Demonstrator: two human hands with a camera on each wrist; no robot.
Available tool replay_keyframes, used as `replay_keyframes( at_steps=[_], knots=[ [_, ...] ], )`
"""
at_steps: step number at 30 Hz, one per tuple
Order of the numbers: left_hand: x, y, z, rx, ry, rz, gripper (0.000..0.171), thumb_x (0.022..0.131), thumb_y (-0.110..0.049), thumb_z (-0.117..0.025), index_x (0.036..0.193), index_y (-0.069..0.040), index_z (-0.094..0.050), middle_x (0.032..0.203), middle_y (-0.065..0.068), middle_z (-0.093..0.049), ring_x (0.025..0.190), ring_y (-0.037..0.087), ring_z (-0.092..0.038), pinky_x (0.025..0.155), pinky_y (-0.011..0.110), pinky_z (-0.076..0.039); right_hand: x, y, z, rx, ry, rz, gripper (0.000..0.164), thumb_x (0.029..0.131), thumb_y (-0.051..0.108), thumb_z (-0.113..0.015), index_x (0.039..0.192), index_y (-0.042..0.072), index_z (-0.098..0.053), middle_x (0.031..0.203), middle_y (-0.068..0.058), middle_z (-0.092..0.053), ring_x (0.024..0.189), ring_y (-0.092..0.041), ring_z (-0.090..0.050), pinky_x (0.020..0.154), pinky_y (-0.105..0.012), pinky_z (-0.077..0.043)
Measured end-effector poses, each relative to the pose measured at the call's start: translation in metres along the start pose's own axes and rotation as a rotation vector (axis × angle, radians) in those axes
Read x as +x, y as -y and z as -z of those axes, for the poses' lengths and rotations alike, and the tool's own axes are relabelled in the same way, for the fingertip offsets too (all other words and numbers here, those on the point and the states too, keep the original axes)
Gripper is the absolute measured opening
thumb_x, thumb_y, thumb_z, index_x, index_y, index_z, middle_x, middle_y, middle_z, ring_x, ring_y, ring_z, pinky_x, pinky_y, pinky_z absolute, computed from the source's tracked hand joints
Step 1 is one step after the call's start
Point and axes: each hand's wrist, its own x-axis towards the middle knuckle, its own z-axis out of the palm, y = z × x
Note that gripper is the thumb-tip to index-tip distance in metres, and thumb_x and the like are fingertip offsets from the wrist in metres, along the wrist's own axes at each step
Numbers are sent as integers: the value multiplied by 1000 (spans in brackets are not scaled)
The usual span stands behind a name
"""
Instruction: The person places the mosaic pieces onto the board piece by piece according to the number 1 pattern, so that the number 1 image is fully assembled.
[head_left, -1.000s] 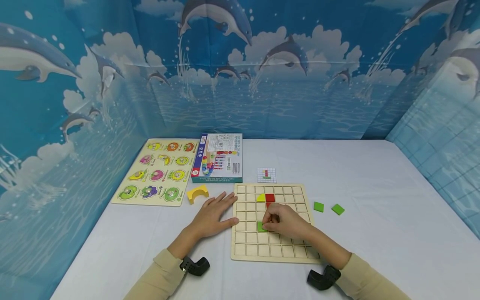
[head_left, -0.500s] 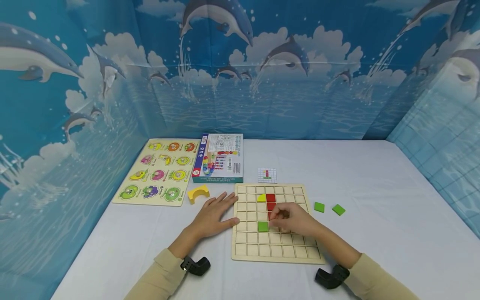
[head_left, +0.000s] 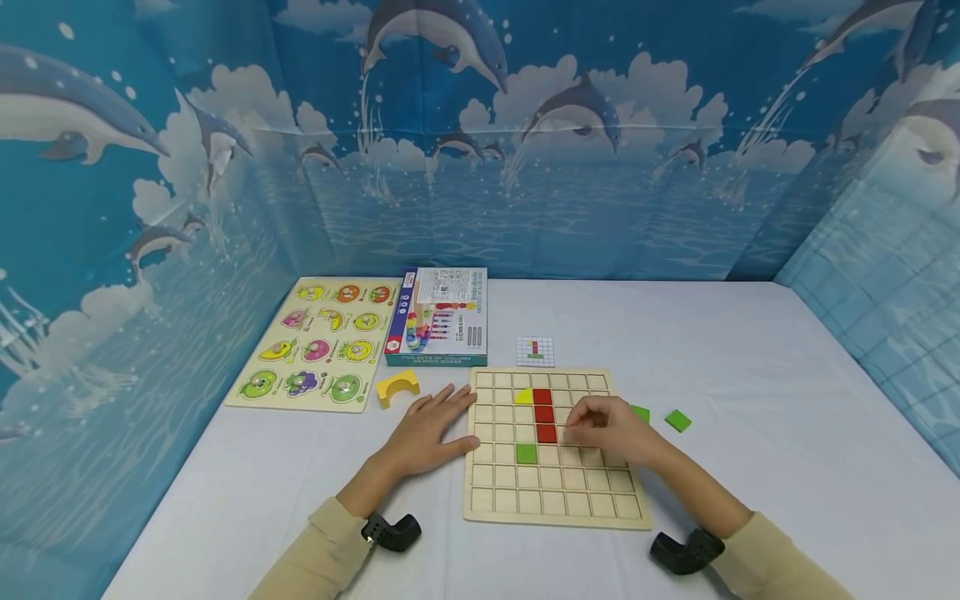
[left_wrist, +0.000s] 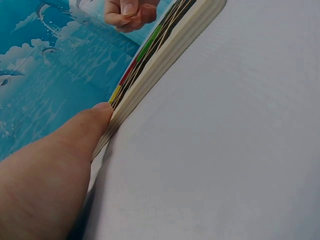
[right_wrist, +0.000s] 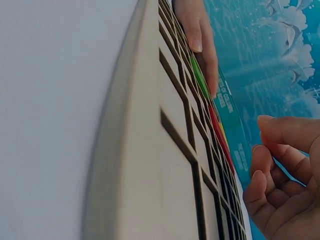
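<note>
My left hand (head_left: 427, 429) lies spread at the left edge of the wooden grid board (head_left: 551, 510), fingertips and thumb on its rim. In the left wrist view the thumb (left_wrist: 82, 127) presses along the board's edge. Over the right part of the grid hovers my right hand (head_left: 611, 429), fingers loosely curled. In the right wrist view nothing shows between its thumb and fingers (right_wrist: 257, 185). Several tiles sit in the grid: a yellow rounded one (head_left: 523, 397), a column of red square tiles (head_left: 543, 414) and a green square tile (head_left: 527, 454) lower left of that column.
Right of the board lie a green tile (head_left: 678, 420) and another green tile (head_left: 641, 413) partly behind my right hand. A small pattern card (head_left: 535, 351) lies beyond the board. Leftward are a yellow arch block (head_left: 397, 387), a boxed toy set (head_left: 437, 317) and a fruit puzzle board (head_left: 307, 342).
My right hand has drawn away to the right from the green tile, uncovering it and the lower red tiles. It now overlaps one loose green tile. My left hand has stayed put.
</note>
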Motion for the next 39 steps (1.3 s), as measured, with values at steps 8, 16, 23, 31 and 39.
replay_keyframes(
  at_steps=[8,16,23,31,39],
  knots=[
    [0,-1,1,-7,-9,-18,73,94,-57,-52,152,-16,-37,158,0,-30,147,22,-19,115,49,-16,-10,-5,16,-10,-67,-63,17,88,16,-73,93,2,-65,76,-8,-58,68,-17,-54,59,-26,-46],
    [-1,0,1,-2,-6,-17,72,94,-57,-52,152,-16,-36,158,0,-30,147,22,-19,115,49,-15,-23,-6,34,-1,-134,-81,19,91,18,-71,97,0,-65,79,-12,-62,68,-22,-55,58,-28,-44],
    [-1,0,0,-13,-26,-35,71,94,-55,-53,151,-15,-38,157,2,-32,146,25,-21,115,50,-16,-33,-13,49,-30,-178,-115,21,92,20,-70,98,1,-66,80,-10,-62,69,-23,-54,59,-30,-45],
    [0,0,0,-7,-17,-31,72,95,-56,-51,152,-15,-37,157,1,-31,147,24,-20,115,50,-16,-42,-19,62,-79,-241,-162,27,92,25,-70,100,0,-65,84,-9,-64,71,-20,-54,60,-28,-45],
    [-1,-1,1,-5,-13,-24,71,95,-56,-52,152,-16,-37,157,1,-31,147,23,-20,115,49,-15,-54,-28,75,-112,-295,-181,28,95,27,-67,103,1,-64,90,-12,-65,76,-19,-57,66,-27,-50]
  ],
)
